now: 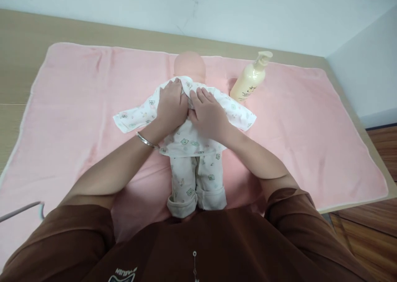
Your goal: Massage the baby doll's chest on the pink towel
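A bald baby doll (190, 65) lies stretched out with its head away from me. It wears a white long-sleeved baby shirt (182, 143) with small printed animals, and matching trousers (211, 176) with turned-up cuffs. My left hand (173, 102) is closed on the shirt near the neck opening, its fingers curled over the cloth. Beside it, my right hand (208, 110) has bent fingers on the shirt's upper chest, the thumb pointing toward the left hand. Both hands cover much of the chest, so the cloth between them is partly hidden. The shirt sleeves spread out to both sides.
A pink blanket (77, 108) with wrinkles lies under the doll on a wooden table (18, 46). A cream pump bottle (249, 79) stands right of the doll's head. White walls (263, 17) rise behind. A grey cable (25, 209) crosses the lower left.
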`<state>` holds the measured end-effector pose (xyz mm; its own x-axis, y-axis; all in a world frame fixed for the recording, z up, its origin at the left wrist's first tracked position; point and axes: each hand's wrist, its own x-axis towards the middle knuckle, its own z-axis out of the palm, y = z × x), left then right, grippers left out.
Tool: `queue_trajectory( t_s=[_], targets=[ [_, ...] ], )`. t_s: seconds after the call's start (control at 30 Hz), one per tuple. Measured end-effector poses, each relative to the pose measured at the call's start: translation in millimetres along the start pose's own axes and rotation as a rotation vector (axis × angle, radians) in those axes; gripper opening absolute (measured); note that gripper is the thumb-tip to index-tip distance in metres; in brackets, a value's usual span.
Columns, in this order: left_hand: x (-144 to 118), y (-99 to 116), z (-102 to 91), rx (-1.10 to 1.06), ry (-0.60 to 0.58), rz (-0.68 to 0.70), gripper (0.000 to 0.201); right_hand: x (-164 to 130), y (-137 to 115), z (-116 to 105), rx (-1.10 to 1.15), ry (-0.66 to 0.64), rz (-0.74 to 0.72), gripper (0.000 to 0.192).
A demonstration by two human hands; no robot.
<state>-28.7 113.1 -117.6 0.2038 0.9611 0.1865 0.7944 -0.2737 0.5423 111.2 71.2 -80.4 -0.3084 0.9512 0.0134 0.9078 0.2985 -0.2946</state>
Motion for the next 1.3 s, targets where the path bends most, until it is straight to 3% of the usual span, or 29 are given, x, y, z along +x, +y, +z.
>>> queue_trajectory(
  t_s=[0.23,0.5,0.7,0.8,0.97,1.07,1.3],
  targets=[
    [-26.4,31.6,-5.3,0.040,-0.024,-0.012,0.061,31.8,30.8,1.7,0.014,0.031,0.062,0.060],
    [-2.8,8.7,-6.5,0.018,-0.067,-0.034,0.063,-9.6,-5.3,2.8,-0.134,0.042,0.017,0.060],
    [-27.2,29.9,-5.4,0.082,-0.029,-0.005,0.061,21.1,21.4,-1.1,-0.040,-0.002,0.069,0.061],
    [-26.0,28.4,-6.8,0.077,-0.041,0.008,0.062,29.8,30.0,1.5,-0.034,0.022,0.105,0.062],
    [-1.1,1.6,-4.6,0.000,-0.057,-0.012,0.063,4.6,8.7,3.0,-0.064,0.039,0.082,0.061],
    [1.6,-3.4,-2.0,0.015,-0.030,-0.032,0.062,-5.8,-1.9,-0.1,-0.075,0.021,0.040,0.060],
    [-26.5,20.9,-4.5,0.079,-0.011,0.012,0.065,29.3,30.9,1.7,0.024,0.018,0.098,0.061]
  ],
)
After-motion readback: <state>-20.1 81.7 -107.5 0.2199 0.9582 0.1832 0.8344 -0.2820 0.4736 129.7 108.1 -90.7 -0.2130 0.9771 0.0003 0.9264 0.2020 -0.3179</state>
